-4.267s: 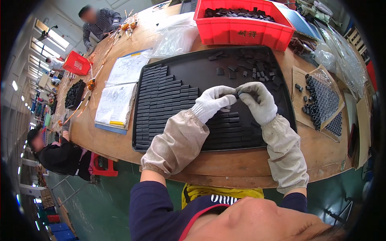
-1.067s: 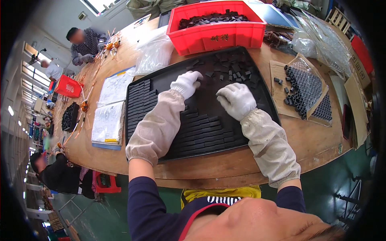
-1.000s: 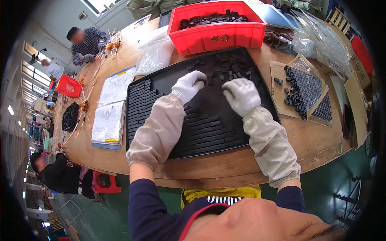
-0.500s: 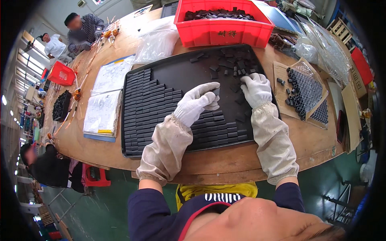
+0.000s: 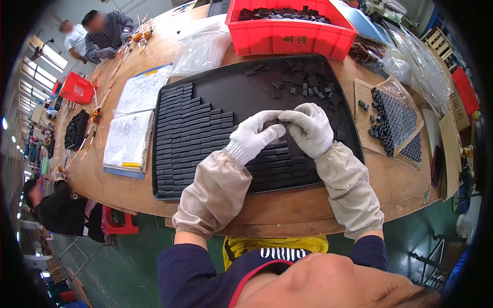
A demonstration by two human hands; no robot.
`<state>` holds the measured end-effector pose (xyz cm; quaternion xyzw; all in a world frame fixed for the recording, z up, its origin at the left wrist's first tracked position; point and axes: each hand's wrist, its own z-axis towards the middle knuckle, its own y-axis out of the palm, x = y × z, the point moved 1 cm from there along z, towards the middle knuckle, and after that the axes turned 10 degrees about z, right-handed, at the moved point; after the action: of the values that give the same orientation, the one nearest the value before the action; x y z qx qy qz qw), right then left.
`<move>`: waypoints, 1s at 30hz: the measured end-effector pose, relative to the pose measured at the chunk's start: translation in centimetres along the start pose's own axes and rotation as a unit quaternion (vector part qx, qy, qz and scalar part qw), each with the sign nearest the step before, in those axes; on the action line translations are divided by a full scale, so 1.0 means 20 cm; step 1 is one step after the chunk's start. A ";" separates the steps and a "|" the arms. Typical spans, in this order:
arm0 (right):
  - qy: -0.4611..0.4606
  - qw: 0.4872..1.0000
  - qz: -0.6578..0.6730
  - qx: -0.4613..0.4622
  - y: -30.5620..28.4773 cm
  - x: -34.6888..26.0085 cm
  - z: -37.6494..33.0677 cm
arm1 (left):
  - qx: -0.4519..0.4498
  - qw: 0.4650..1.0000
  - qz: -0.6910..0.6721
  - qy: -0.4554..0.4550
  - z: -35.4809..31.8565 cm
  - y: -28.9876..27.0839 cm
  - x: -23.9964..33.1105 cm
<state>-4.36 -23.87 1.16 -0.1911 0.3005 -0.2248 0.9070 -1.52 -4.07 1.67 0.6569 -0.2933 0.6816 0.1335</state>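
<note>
Black blocks [image 5: 205,138] fill the left and middle of the black tray [image 5: 246,92], packed in neat rows; a loose scatter of the same blocks [image 5: 303,84] lies at the tray's far right corner. Tray sits on the wooden table [image 5: 287,210], near its front edge.

Left hand [image 5: 254,138], white knit glove, over the tray's middle, fingers curled and pinched toward the other hand. Right hand [image 5: 310,128], same glove, just beside it, fingertips meeting the left's. Something small and dark seems to be nipped between the two sets of fingertips, probably one block, but the gloves cover most of it. Both forearms wear beige sleeve covers.

Beyond the tray's far edge: red bin [image 5: 292,33] heaped with dark parts. Right of the tray: cardboard sheet [image 5: 362,97] carrying black cylinders [image 5: 393,120] stood in rows under clear film. Left of the tray: paper sheets in sleeves [image 5: 128,133], and a clear plastic bag [image 5: 200,49] at the tray's far left corner.

Well left of the tray, another person [image 5: 105,33] in a striped top works at the table's far end; a second person in dark clothing [image 5: 56,210] is at the table's left edge.
</note>
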 end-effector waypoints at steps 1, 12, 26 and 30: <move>0.002 1.000 0.005 -0.001 0.00 0.00 0.00 | 0.012 0.999 0.031 0.020 0.00 0.00 -0.01; 0.271 0.938 0.213 0.042 0.02 0.02 -0.06 | 0.069 0.993 0.093 0.004 0.01 -0.02 -0.03; 0.229 0.926 0.298 0.032 0.04 0.04 -0.07 | 0.020 0.998 0.035 -0.037 0.00 -0.02 -0.02; 0.145 0.966 0.214 -0.017 0.01 0.00 -0.02 | 0.028 0.999 0.031 -0.029 0.01 -0.03 -0.03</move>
<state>-4.58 -23.66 0.78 -0.1027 0.4664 -0.0452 0.8774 -0.96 -3.48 1.21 0.6706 -0.2977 0.6741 0.0853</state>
